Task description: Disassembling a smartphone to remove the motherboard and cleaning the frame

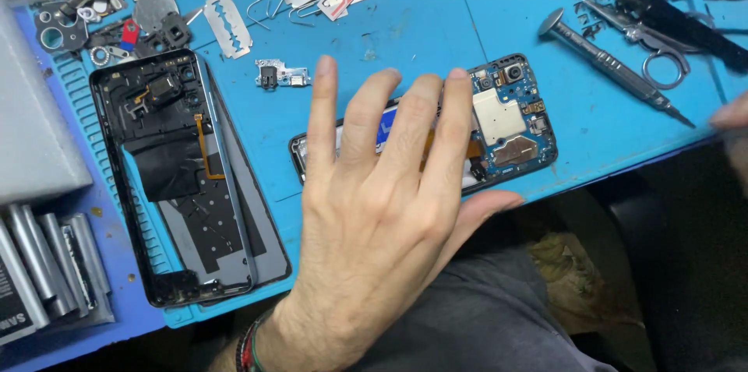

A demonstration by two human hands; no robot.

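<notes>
Left hand [382,208]: open, fingers spread flat over the opened phone [510,126].
Phone: centre of blue mat [421,21], circuit board exposed.
Right hand [732,134]: 3 o'clock edge, blurred; grip unclear.
Screwdriver [612,64]: 2 o'clock.
Back cover [183,185]: 9 o'clock.

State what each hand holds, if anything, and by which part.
Nothing is held: the left hand is spread flat, fingers open, over the opened phone with exposed blue circuit board; the right hand is blurred at the edge.
</notes>
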